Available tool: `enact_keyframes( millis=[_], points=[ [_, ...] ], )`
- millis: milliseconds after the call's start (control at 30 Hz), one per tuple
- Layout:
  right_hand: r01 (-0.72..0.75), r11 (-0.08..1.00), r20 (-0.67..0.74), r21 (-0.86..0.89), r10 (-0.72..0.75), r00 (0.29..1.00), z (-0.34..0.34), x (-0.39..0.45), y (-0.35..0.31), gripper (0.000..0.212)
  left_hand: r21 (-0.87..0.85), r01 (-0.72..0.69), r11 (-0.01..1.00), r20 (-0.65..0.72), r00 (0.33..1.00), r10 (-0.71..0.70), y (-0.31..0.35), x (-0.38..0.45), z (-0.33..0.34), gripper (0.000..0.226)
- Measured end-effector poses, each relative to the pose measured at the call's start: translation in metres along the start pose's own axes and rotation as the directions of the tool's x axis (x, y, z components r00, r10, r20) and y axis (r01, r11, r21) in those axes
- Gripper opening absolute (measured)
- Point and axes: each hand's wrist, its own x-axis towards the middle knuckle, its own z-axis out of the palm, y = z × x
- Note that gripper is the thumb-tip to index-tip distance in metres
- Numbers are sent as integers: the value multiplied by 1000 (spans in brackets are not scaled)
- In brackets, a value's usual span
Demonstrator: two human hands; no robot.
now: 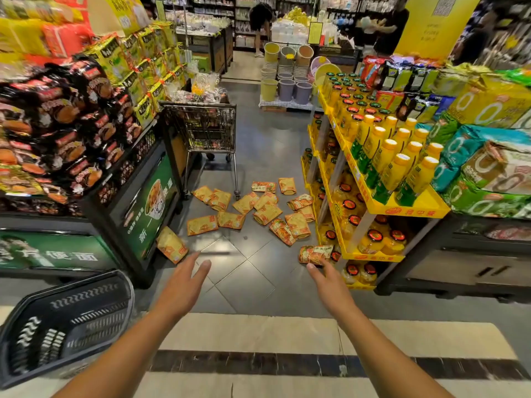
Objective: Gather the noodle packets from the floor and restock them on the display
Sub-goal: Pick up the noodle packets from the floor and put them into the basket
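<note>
Both arms reach forward over the grey tiled floor [258, 156], the left hand [184, 282] and right hand [327, 282] each with fingers straight and loosely spread, holding nothing. The orange noodle packets [258, 208] lie scattered across the aisle between the noodle display [86, 133] on the left and the yellow juice rack [402, 208] on the right. One packet [171, 245] leans against the display's base; another [314, 254] lies just beside the rack's lower edge, near the right fingertips. A shopping trolley [207, 127] stands beyond the packets, narrowing the aisle. A black basket [66, 323] sits at lower left.
</note>
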Motion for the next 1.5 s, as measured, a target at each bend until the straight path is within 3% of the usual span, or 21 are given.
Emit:
enact_keyframes(
  millis=[233,433,733,1033,1167,1333,1500],
  points=[
    [30,992,-16,-119,-32,999,19,69,-20,69,126,-62,990,-16,998,64,0,81,12,74],
    [-30,985,-13,-170,28,1000,53,170,-52,75,125,-34,992,5,999,34,-6,193,8,70],
    [-136,976,-46,-169,130,990,83,288,-96,80,203,-12,979,114,993,-12,5,363,-17,72],
    [-203,962,-30,-180,201,979,92,437,-100,75,223,37,974,172,982,-76,18,504,16,88],
    [-227,955,20,-191,235,972,94,526,-104,80,284,84,955,172,975,-137,39,572,34,66],
    [-208,942,99,-262,241,966,80,632,-121,87,280,136,950,157,970,-185,58,659,59,90],
    [-194,936,99,-295,232,968,67,716,-128,84,297,156,942,213,951,-225,73,742,98,63]
  ],
)
